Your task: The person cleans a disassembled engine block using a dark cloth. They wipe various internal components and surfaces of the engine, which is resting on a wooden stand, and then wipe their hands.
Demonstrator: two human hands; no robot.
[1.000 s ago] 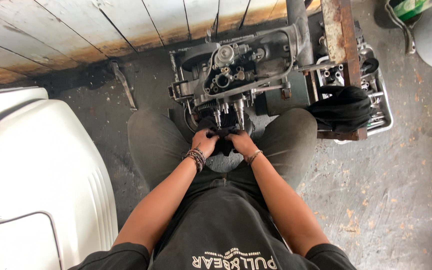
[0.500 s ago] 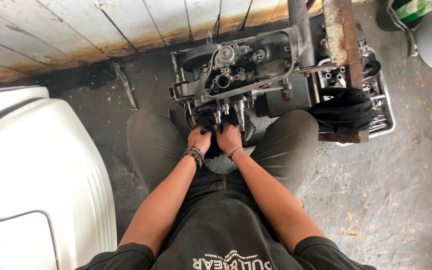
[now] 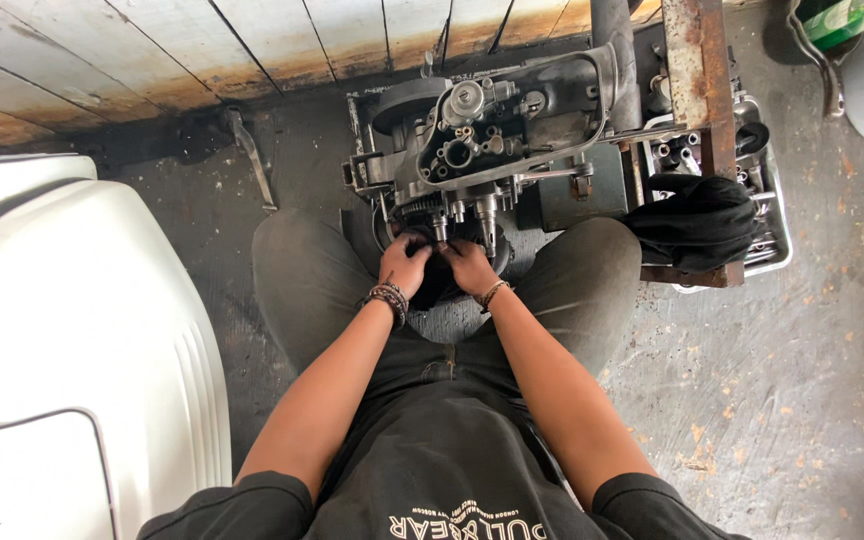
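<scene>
Both forearms reach forward between the knees, wrists close together. The left hand (image 3: 404,262) and right hand (image 3: 471,266) curl closed around a dark round part (image 3: 439,285) at the near underside of the engine block (image 3: 497,135), fingers touching it. The grey, greasy engine sits on the concrete floor (image 3: 782,400) near the wooden wall, with studs pointing toward the person. A black cloth (image 3: 697,220) lies on a parts tray (image 3: 777,245) just right of it.
</scene>
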